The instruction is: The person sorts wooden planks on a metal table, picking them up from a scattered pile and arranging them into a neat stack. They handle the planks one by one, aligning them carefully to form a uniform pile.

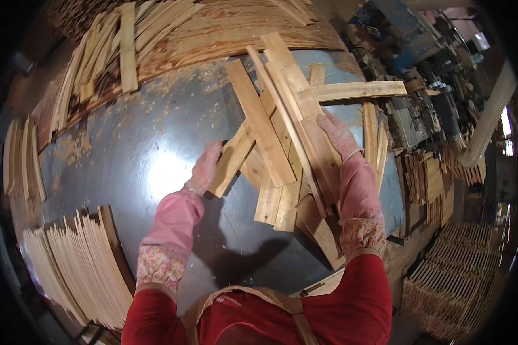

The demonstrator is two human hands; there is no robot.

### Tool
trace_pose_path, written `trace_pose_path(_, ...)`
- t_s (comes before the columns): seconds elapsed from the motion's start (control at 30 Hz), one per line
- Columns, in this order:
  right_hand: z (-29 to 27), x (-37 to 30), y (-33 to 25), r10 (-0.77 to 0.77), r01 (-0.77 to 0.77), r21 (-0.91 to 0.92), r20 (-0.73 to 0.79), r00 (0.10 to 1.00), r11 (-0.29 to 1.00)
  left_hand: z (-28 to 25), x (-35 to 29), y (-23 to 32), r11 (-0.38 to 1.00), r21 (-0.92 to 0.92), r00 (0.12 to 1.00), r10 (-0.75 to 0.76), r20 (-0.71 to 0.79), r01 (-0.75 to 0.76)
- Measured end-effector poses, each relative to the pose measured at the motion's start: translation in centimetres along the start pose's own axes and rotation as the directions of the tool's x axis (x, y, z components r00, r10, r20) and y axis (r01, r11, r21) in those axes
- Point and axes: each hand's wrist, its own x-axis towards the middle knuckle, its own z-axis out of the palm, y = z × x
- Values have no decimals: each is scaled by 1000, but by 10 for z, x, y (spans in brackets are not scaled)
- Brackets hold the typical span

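Observation:
A loose, crisscrossed pile of wooden boards lies on the metal table in front of me. My left hand (206, 165), in a pale glove and pink sleeve cover, grips the left edge of a slanting wooden board (234, 155). Against the right side of a long bundle of wooden boards (305, 109) is my right hand (336, 135), gloved alike, its fingers curled on the outer boards. Between the hands, a single plank (261, 122) crosses over the others. The undersides of the boards and some of my fingertips are hidden.
The metal table (115, 149) carries sawdust and chips. Thin slats (77, 270) stand packed at the near left; more strips (128, 49) lie far left. Machinery (408, 52) and a ribbed hose (489, 123) stand at right, above stacked wood pieces (449, 282).

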Motion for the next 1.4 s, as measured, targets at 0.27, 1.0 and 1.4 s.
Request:
trace_pose_path(0.27,145,-141,-115,-235,287,-150,293,927,946,-20,-145,-69,933,-295,944,-271,-190,208)
trace_pose_path(1.0,181,-306,-98,35,-137,326,301,953,935,-104,-215,68,992,43,931,124,-342,-116)
trace_pose_path(1.4,362,-298,-206,-175,-123,662,365,914,739,-104,-384,26,811,-577,968,-210,-138,93)
